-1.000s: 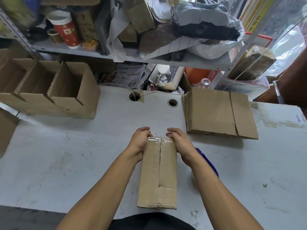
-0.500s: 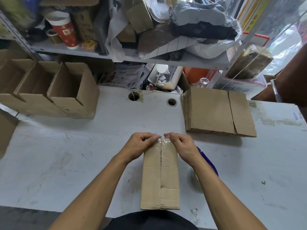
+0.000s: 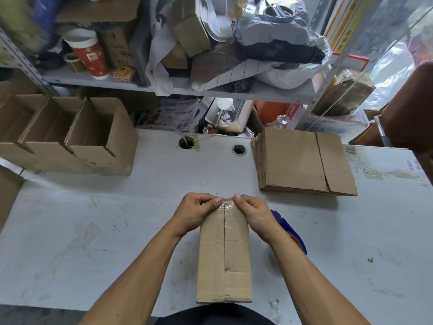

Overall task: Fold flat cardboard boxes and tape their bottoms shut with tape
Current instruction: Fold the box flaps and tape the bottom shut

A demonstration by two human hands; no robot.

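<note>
Cardboard box (image 3: 224, 256), seam clear-taped at its far end, pinched there by both hands (image 3: 226, 212).

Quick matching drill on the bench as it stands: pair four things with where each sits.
Things:
1. stack of flat cardboard
2. open folded boxes
3. blue tape dispenser
4. box being taped

Places:
A. far left of the table
B. centre front, both hands at its far end
C. far right of the table
D. beside the right forearm, partly hidden

Pairs: 1-C, 2-A, 3-D, 4-B. The left hand and right hand press the clear tape down.
</note>
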